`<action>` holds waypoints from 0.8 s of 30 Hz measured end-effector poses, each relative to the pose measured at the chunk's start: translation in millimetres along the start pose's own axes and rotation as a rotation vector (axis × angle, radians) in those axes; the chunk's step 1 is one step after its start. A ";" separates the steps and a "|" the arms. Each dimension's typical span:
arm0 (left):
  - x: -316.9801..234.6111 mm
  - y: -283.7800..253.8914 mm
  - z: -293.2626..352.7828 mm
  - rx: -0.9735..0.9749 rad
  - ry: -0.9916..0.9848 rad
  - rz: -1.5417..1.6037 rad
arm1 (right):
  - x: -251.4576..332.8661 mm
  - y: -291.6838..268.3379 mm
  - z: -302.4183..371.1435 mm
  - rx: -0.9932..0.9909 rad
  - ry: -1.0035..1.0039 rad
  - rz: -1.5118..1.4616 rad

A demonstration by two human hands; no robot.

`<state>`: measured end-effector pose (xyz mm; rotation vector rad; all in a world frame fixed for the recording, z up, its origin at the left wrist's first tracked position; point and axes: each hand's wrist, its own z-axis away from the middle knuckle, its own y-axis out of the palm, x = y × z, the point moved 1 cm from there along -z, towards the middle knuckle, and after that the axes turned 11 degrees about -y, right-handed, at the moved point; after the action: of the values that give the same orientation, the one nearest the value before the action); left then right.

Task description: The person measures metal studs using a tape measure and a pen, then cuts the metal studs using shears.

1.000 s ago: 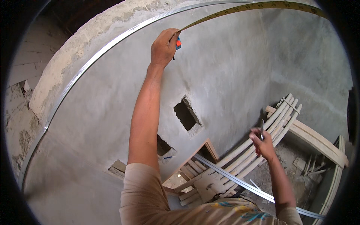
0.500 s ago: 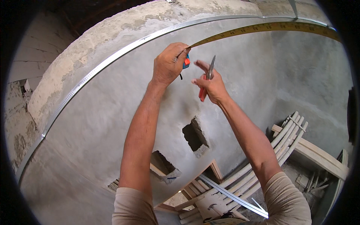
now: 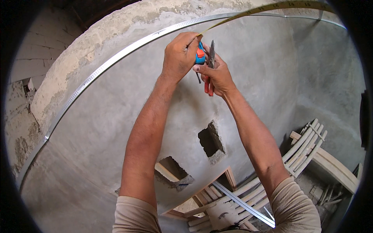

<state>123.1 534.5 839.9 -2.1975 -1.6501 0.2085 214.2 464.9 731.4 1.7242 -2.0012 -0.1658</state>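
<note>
Raised in front of the grey plastered wall, my left hand (image 3: 182,54) is closed on a blue tape measure with a red-orange button (image 3: 200,55). Its yellow blade (image 3: 272,6) runs out from the case in an arc up to the right, past a metal strip. My right hand (image 3: 220,73) is closed around red-handled snips (image 3: 209,83), whose dark metal jaws point upward. The right hand's fingertips come close to the tape case; whether they touch it I cannot tell. A black strap hangs below the case.
A perforated metal strip (image 3: 116,57) runs along the wall's upper part. Two rough holes (image 3: 211,140) open in the wall. Below lie a rack of wooden poles (image 3: 305,149), planks (image 3: 336,169) and metal profiles (image 3: 248,207).
Both hands have risen slightly, and the right has come nearer the tape case. The tape blade has swung upward, now crossing the metal strip. The right fingers have drawn in around the snips.
</note>
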 end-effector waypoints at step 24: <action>-21.0 8.3 -27.2 -0.022 -0.234 -0.490 | 119.7 -85.3 262.5 0.071 0.472 0.305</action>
<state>133.5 506.8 859.3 -1.7624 -2.2663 0.3188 166.4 276.1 502.2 1.3173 -1.8883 0.3845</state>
